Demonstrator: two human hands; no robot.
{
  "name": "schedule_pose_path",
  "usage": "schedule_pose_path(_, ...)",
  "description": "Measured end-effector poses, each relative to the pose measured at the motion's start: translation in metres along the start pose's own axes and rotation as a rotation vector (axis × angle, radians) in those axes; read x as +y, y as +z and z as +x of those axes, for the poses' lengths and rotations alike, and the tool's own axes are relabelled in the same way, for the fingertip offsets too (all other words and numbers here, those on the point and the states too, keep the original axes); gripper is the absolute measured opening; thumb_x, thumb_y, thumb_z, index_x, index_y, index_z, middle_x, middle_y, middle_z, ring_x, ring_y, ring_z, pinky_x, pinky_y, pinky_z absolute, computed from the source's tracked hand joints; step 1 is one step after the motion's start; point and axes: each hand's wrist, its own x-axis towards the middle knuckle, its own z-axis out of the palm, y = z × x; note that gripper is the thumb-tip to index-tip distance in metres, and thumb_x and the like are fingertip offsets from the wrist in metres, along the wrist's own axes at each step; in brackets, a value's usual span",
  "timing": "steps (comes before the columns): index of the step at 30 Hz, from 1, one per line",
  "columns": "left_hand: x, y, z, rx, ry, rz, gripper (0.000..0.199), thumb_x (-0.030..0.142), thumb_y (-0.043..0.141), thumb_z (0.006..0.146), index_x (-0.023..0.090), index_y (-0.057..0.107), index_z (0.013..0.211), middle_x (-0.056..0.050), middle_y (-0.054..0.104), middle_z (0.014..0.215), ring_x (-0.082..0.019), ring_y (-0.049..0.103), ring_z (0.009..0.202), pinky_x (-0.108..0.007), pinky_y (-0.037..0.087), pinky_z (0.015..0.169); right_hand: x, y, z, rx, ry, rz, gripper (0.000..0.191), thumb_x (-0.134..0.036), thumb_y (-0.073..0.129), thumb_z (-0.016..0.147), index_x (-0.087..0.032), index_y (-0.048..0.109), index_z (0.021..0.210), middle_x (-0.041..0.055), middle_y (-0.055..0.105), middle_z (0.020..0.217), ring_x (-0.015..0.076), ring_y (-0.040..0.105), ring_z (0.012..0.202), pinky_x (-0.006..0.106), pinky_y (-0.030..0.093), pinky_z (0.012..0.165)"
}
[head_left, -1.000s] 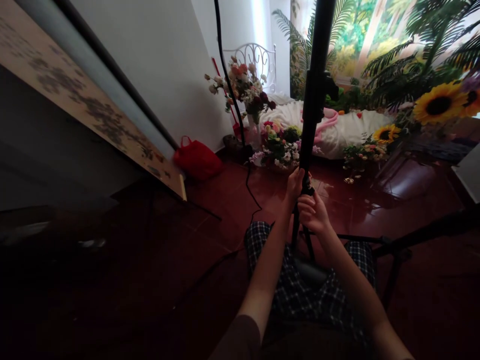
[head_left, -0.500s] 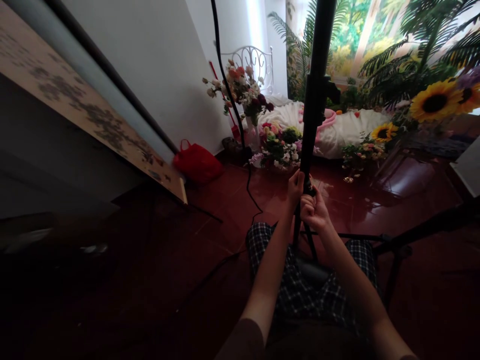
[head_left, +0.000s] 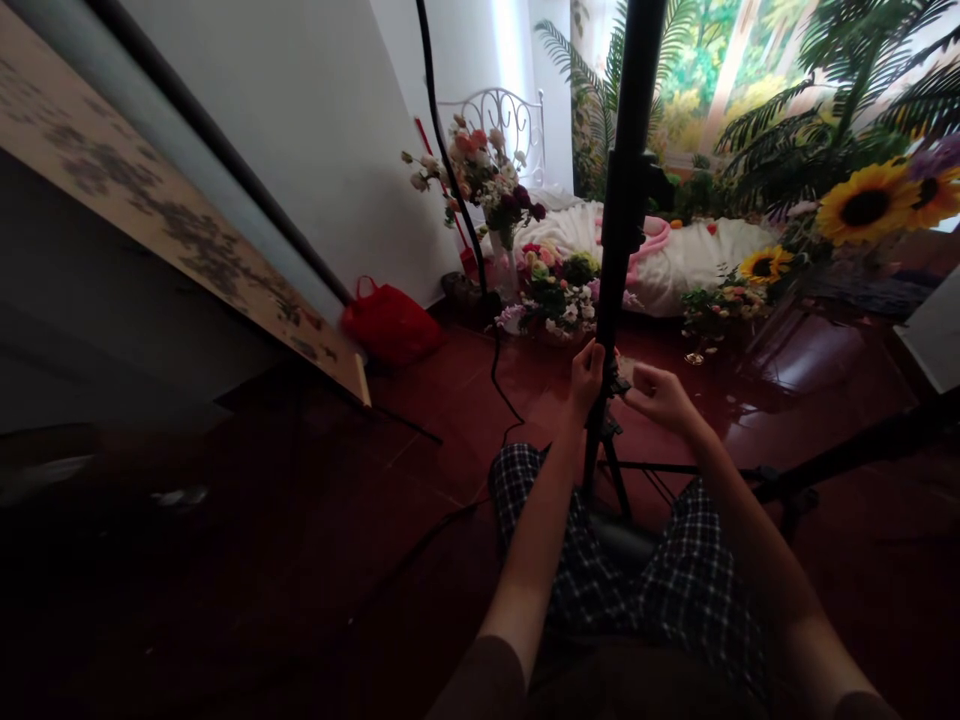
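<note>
A black light stand [head_left: 622, 200] rises in front of me, its thick pole leaning slightly to the right at the top. My left hand [head_left: 587, 375] is wrapped round the pole from the left, low down between my knees. On the pole's right side a small dark knob [head_left: 619, 384] sticks out. My right hand [head_left: 663, 397] is at that knob with curled fingers, its thumb and fingertips pinching the knob's outer end. The stand's thin lower legs [head_left: 618, 478] show below my hands.
A black cable [head_left: 457, 190] hangs left of the pole and trails onto the red tiled floor [head_left: 420, 450]. Flower arrangements [head_left: 559, 300], a red bag [head_left: 391, 322] and a hanging scroll [head_left: 225, 270] stand about. Another dark stand leg [head_left: 862, 445] crosses at right.
My right hand has shifted right, away from the pole to the knob's outer end, uncovering the knob. The left hand keeps its grip on the pole.
</note>
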Motion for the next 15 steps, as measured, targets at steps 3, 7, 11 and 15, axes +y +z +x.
schedule_pose_path(3,0.001,0.000,0.000,0.033,0.011,0.017,0.060,0.078,0.054,0.078,0.018,0.058,0.073,0.001,0.051,0.060,-0.007,0.044,0.049,-0.024,0.036,0.046,-0.024,-0.009,0.023,0.106,-0.108,0.089,0.041,-0.030,0.086,0.065,-0.022,0.046,0.074,-0.0066,0.044,0.070,0.0073,0.039,0.060,0.020,0.031,0.050)
schedule_pose_path(7,-0.001,0.002,0.001,0.005,0.006,-0.029,0.061,0.078,0.053,0.078,0.018,0.056,0.073,0.002,0.049,0.058,-0.007,0.042,0.047,-0.024,0.035,0.044,-0.053,0.008,0.080,0.234,-0.263,0.282,0.051,-0.039,0.085,0.068,-0.024,0.051,0.104,-0.0020,0.054,0.094,0.0103,0.058,0.084,0.020,0.048,0.065)
schedule_pose_path(11,-0.003,0.002,-0.001,-0.006,-0.009,-0.074,0.059,0.077,0.055,0.078,0.018,0.056,0.074,0.003,0.047,0.057,-0.007,0.040,0.045,-0.024,0.033,0.041,-0.060,0.036,0.133,0.250,-0.217,0.375,0.032,-0.046,0.067,0.086,-0.019,0.053,0.095,-0.0033,0.049,0.078,0.0075,0.059,0.072,0.018,0.047,0.061)
schedule_pose_path(15,-0.002,0.001,-0.002,-0.010,-0.033,-0.091,0.057,0.075,0.060,0.077,0.018,0.060,0.077,0.002,0.053,0.060,-0.007,0.046,0.048,-0.023,0.038,0.044,-0.050,0.052,0.155,0.239,-0.113,0.458,0.030,-0.041,0.057,0.091,-0.017,0.051,0.074,-0.0046,0.040,0.062,0.0058,0.053,0.055,0.017,0.042,0.053)
